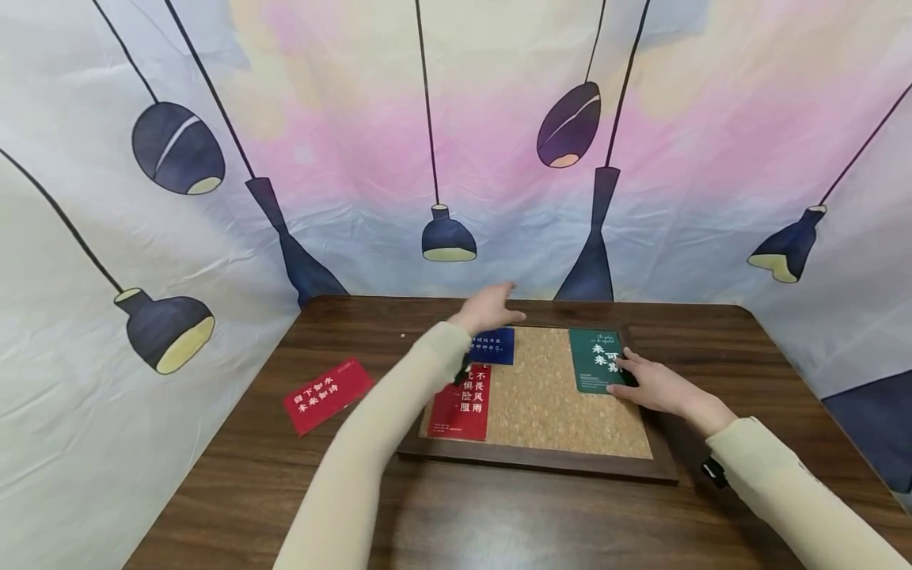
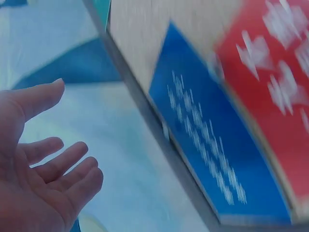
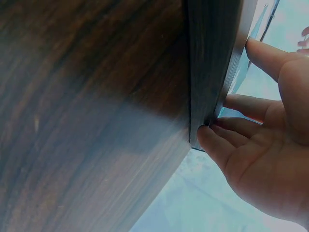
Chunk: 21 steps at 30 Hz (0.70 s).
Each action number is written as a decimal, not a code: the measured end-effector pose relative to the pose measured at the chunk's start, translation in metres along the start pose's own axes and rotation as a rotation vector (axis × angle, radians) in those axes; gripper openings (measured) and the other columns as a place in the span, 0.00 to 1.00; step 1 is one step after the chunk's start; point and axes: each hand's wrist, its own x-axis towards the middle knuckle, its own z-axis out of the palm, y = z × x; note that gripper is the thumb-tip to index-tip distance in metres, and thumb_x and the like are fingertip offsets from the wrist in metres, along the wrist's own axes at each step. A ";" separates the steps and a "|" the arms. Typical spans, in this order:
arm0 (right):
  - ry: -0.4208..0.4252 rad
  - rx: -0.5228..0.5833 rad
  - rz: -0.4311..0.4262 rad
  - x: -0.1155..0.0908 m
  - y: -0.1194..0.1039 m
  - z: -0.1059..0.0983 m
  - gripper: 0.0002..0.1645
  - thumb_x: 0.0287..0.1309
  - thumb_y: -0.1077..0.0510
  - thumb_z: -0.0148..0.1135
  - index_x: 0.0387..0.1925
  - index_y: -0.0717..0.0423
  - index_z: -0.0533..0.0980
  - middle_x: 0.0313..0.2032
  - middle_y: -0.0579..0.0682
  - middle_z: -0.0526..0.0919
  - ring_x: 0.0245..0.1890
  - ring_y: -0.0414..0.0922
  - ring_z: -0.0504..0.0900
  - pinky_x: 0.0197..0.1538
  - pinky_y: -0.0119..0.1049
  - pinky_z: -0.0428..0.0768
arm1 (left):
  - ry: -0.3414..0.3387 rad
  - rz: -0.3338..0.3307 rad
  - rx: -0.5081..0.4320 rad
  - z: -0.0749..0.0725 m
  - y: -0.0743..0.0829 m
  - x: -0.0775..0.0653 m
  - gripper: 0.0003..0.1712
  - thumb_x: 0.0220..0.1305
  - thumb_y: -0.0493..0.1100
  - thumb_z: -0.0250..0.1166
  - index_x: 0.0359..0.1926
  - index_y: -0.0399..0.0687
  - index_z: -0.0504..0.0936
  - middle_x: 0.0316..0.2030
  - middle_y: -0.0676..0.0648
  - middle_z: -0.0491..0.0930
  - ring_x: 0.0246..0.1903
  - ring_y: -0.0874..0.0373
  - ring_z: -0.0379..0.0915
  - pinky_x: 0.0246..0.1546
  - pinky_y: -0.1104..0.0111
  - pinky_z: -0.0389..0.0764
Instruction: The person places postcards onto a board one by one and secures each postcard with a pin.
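Observation:
A cork board (image 1: 549, 423) in a dark wooden frame lies on the table. My left hand (image 1: 488, 309) is raised over its back edge near a blue card (image 1: 501, 346), fingers spread and holding nothing. In the left wrist view the empty palm (image 2: 53, 193) shows beside the frame. A red card (image 1: 456, 423) with white writing sits on the cork just in front of the blue one, partly hidden by my sleeve. At the right, my right hand (image 1: 659, 386) touches a green card (image 1: 587, 372) and the frame; its fingertips (image 3: 210, 137) rest at the frame's side.
Another red card (image 1: 328, 396) lies on the table left of the board. A tiny pale object (image 1: 402, 336) is on the wood near the back. Behind the table (image 1: 527, 522) hangs a cloth (image 1: 492, 142) printed with lamps.

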 end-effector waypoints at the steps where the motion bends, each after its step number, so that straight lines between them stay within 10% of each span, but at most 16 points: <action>1: -0.001 -0.002 0.002 0.000 0.000 0.000 0.46 0.70 0.40 0.58 0.70 0.75 0.62 0.72 0.79 0.48 0.65 0.74 0.64 0.60 0.67 0.69 | 0.013 -0.012 -0.009 -0.007 -0.007 -0.003 0.43 0.69 0.54 0.66 0.77 0.43 0.59 0.70 0.41 0.68 0.65 0.46 0.69 0.63 0.53 0.72; 14: -0.002 0.007 0.026 0.005 0.003 0.002 0.49 0.70 0.37 0.58 0.71 0.73 0.61 0.73 0.78 0.46 0.70 0.74 0.54 0.64 0.69 0.62 | 0.132 -0.125 -0.013 -0.089 -0.094 -0.046 0.43 0.69 0.51 0.64 0.76 0.36 0.58 0.69 0.32 0.67 0.67 0.38 0.65 0.66 0.48 0.67; 21: 0.000 0.000 0.030 0.002 0.003 0.001 0.48 0.70 0.38 0.58 0.71 0.74 0.61 0.72 0.79 0.47 0.69 0.75 0.56 0.63 0.69 0.63 | 0.143 -0.167 -0.003 -0.109 -0.124 -0.065 0.41 0.71 0.50 0.64 0.76 0.35 0.59 0.70 0.31 0.64 0.68 0.37 0.63 0.65 0.45 0.67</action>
